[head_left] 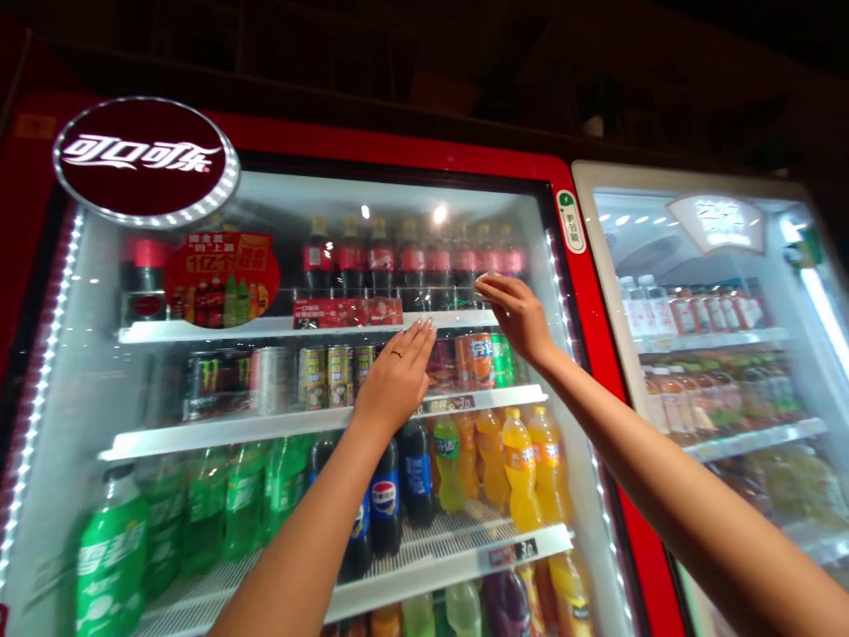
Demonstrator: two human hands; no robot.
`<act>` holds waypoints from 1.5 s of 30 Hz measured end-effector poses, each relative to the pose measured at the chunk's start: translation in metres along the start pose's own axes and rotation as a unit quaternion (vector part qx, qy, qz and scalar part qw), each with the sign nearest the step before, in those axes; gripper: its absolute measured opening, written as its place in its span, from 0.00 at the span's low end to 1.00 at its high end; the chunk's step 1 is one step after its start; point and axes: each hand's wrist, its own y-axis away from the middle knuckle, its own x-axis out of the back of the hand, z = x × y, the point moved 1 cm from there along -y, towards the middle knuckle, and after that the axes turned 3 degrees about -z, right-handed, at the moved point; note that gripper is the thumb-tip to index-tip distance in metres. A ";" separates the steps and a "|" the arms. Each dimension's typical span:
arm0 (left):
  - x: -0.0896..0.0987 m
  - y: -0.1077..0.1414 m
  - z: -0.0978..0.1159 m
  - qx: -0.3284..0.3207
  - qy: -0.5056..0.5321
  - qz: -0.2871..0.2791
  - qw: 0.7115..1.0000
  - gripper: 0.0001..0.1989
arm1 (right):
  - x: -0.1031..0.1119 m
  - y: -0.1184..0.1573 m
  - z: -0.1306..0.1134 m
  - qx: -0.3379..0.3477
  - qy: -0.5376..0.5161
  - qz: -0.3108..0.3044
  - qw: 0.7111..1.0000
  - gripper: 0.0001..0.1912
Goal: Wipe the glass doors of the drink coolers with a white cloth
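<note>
My left hand is raised before the glass front of a red-framed drinks fridge, its fingers stretched out side by side and a thin ring on one of them. It overlaps the shelf of cans in the view. Higher and to the right, my right hand has its fingers bent and pinched together near the row of red-labelled cola bottles. Something small and pale may be at its fingertips, too small to make out. Whether either hand touches the glass cannot be told.
Lower shelves hold green bottles, dark cola bottles and orange drinks. A round red sticker and a lit oval sign are at the upper left. A second fridge stands on the right.
</note>
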 end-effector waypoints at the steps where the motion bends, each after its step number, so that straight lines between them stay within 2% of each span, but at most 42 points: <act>1: 0.000 0.000 0.000 0.001 0.003 0.000 1.000 0.34 | 0.002 0.000 0.004 0.001 0.000 0.002 1.000 0.20; 5: 0.001 -0.001 0.000 -0.002 0.000 0.005 1.000 0.33 | -0.003 -0.021 0.015 -0.050 0.019 0.047 0.997 0.19; 7: 0.001 -0.001 0.001 -0.005 -0.004 0.005 1.000 0.32 | -0.013 -0.034 0.009 -0.063 0.026 0.059 0.996 0.21; 9: 0.000 -0.001 0.000 -0.005 -0.003 0.001 1.000 0.33 | -0.022 -0.039 -0.004 -0.043 0.021 0.046 0.998 0.22; 13: -0.001 -0.001 0.000 -0.003 0.007 -0.015 1.000 0.33 | -0.024 -0.020 -0.025 0.038 -0.004 -0.008 0.999 0.21; 17: -0.003 -0.001 0.000 -0.002 0.014 -0.014 1.000 0.34 | -0.007 -0.004 -0.013 0.048 0.008 -0.026 0.999 0.21; 21: -0.006 0.000 0.000 -0.001 0.023 0.003 1.000 0.35 | -0.010 -0.026 0.002 -0.006 0.036 0.020 0.999 0.22; 25: -0.005 0.000 0.001 -0.005 0.020 0.004 1.000 0.34 | -0.032 -0.048 -0.013 0.001 0.028 0.029 0.999 0.23; 29: -0.003 0.000 0.001 -0.007 0.027 -0.006 1.000 0.34 | -0.037 -0.033 -0.037 0.049 -0.002 -0.014 0.999 0.23; 33: -0.002 0.000 0.001 -0.004 0.034 -0.010 0.999 0.35 | -0.023 -0.013 -0.032 0.068 -0.033 -0.026 0.997 0.20; 36: -0.002 0.000 0.002 -0.004 0.026 -0.010 1.000 0.34 | -0.021 -0.021 -0.018 0.036 -0.033 0.014 0.999 0.18; 39: -0.002 0.000 0.002 -0.005 0.017 -0.012 1.000 0.34 | -0.034 -0.039 -0.016 0.011 -0.042 0.053 0.998 0.19; 42: -0.001 0.000 0.002 -0.004 0.010 -0.014 1.000 0.34 | -0.047 -0.047 -0.030 0.025 -0.066 0.039 0.997 0.20; 45: -0.001 0.000 0.002 -0.006 -0.002 -0.013 1.000 0.34 | -0.046 -0.037 -0.045 0.071 -0.092 -0.002 0.993 0.20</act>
